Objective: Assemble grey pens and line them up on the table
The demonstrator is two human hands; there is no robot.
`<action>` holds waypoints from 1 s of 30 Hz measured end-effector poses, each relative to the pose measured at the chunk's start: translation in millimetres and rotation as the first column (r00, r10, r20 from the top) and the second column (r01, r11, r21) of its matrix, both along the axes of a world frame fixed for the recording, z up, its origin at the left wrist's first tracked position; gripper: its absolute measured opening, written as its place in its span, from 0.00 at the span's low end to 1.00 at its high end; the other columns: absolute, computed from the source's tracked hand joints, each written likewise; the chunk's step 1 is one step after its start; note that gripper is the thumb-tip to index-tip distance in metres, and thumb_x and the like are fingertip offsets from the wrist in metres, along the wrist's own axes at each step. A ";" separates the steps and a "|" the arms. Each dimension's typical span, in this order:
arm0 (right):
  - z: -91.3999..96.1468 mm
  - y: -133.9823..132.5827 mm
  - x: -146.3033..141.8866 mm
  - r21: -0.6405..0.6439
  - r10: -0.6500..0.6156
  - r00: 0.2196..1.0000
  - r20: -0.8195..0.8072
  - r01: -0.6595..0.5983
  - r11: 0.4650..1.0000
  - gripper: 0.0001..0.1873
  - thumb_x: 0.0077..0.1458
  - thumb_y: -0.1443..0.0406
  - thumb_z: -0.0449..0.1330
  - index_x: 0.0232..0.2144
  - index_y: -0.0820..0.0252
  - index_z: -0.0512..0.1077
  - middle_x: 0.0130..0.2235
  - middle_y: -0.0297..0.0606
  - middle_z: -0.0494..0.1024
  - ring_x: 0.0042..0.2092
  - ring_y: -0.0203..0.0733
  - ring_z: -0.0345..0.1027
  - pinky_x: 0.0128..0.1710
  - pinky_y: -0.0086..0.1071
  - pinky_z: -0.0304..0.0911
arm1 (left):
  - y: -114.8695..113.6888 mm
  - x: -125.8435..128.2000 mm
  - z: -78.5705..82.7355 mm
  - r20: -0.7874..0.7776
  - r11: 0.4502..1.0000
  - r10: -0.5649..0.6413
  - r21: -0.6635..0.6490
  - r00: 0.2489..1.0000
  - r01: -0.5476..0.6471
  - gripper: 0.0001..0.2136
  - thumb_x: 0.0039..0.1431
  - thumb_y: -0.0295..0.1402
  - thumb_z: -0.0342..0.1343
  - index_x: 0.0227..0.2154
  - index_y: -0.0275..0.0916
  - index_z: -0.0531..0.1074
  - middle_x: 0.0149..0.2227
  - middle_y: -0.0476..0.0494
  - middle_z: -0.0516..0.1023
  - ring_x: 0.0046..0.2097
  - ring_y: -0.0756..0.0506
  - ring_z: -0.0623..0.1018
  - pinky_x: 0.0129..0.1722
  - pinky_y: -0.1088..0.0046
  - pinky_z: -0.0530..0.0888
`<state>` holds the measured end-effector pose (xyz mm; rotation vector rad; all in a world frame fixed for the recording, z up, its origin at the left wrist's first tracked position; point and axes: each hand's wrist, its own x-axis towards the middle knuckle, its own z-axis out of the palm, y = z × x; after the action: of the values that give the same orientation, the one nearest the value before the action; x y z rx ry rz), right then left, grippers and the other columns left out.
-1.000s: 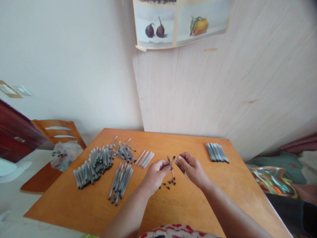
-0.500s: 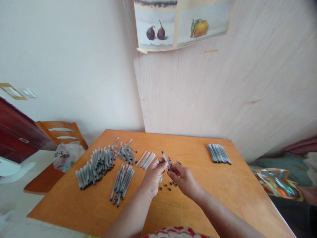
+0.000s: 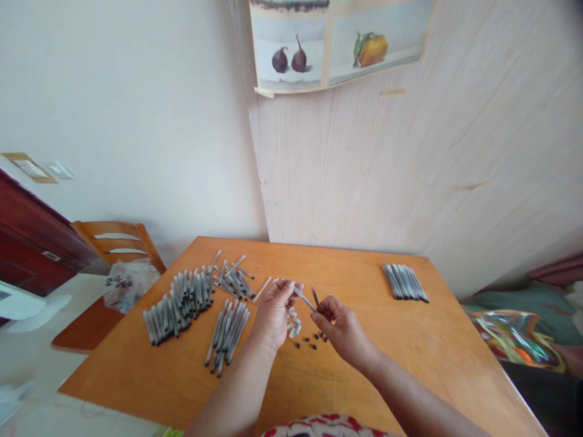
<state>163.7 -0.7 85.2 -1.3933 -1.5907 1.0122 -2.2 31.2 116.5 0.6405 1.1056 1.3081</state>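
L hand [image 3: 273, 311] moved off R hand [image 3: 342, 329], pen [image 3: 305, 300] btwn 'em.

The gripped pen [image 3: 305, 300] has its ends lost to my eye inside the left hand [image 3: 274, 308] and right hand [image 3: 340, 328]. Beyond the right hand, a dark-tipped stick [image 3: 314, 295] is covered lower down. Left of the grip, pale rods [image 3: 261, 290] are partly masked. Nearer me, below the grip, black bits [image 3: 314, 347] are too small to identify.

Head-worn camera is looking forward and down from the near side of the table [image 3: 455, 352]; left hand [image 3: 273, 312] and right hand [image 3: 344, 334] are showing close, below centre; wall [image 3: 159, 121] beyond is filling upper half.
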 end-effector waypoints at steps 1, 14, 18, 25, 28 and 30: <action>1.8 -0.2 0.0 -0.015 0.010 1.000 -0.024 -0.011 1.000 0.13 0.57 0.54 0.59 0.29 0.57 0.68 0.26 0.33 0.71 0.29 0.38 0.63 0.29 0.31 0.59 | -0.3 -0.2 0.9 0.014 1.000 0.000 0.000 1.000 0.000 0.16 0.45 0.42 0.67 0.33 0.39 0.72 0.37 0.45 0.81 0.39 0.50 0.77 0.35 0.75 0.69; 16.5 -2.9 2.3 -0.199 0.160 0.750 -0.642 -0.364 0.910 0.17 0.57 0.53 0.63 0.28 0.60 0.69 0.24 0.33 0.71 0.27 0.33 0.59 0.31 0.30 0.54 | 0.9 -4.6 13.7 0.270 0.988 -0.119 0.126 0.955 0.088 0.06 0.49 0.33 0.67 0.29 0.39 0.77 0.34 0.45 0.82 0.44 0.45 0.80 0.52 0.66 0.68; 16.9 -4.8 2.4 -0.234 0.114 0.596 -0.795 -0.475 0.849 0.14 0.58 0.57 0.64 0.28 0.62 0.71 0.24 0.34 0.72 0.25 0.32 0.58 0.29 0.29 0.51 | -0.7 -5.9 18.0 0.287 0.981 -0.166 0.148 0.943 0.128 0.05 0.51 0.32 0.66 0.30 0.38 0.78 0.37 0.43 0.83 0.44 0.45 0.80 0.53 0.65 0.68; 20.8 -9.4 0.6 -0.227 0.047 0.396 -0.917 -0.614 0.756 0.12 0.57 0.58 0.64 0.29 0.61 0.71 0.20 0.31 0.68 0.23 0.32 0.56 0.31 0.31 0.54 | -5.5 -8.4 27.1 0.321 0.954 -0.263 0.227 0.910 0.196 0.03 0.54 0.31 0.64 0.32 0.39 0.78 0.38 0.43 0.83 0.44 0.46 0.80 0.56 0.64 0.66; 21.2 -8.7 -0.9 -0.236 0.045 0.404 -0.914 -0.616 0.751 0.13 0.58 0.57 0.64 0.29 0.61 0.70 0.20 0.30 0.67 0.23 0.32 0.56 0.31 0.32 0.55 | -5.2 -7.7 28.0 0.324 0.958 -0.251 0.216 0.912 0.187 0.04 0.53 0.31 0.65 0.32 0.39 0.78 0.38 0.43 0.83 0.45 0.45 0.80 0.56 0.63 0.67; 21.4 -6.5 -2.3 -0.258 0.056 0.481 -0.875 -0.562 0.786 0.14 0.57 0.56 0.64 0.30 0.61 0.70 0.22 0.31 0.69 0.24 0.32 0.58 0.30 0.31 0.53 | -3.3 -6.3 25.0 0.314 0.971 -0.195 0.197 0.929 0.138 0.05 0.52 0.32 0.66 0.31 0.38 0.77 0.37 0.43 0.83 0.45 0.45 0.80 0.55 0.64 0.67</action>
<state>161.4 -7.2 106.6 -0.6233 -0.8257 2.0951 -8.6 27.8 141.5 0.5994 0.6537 1.3138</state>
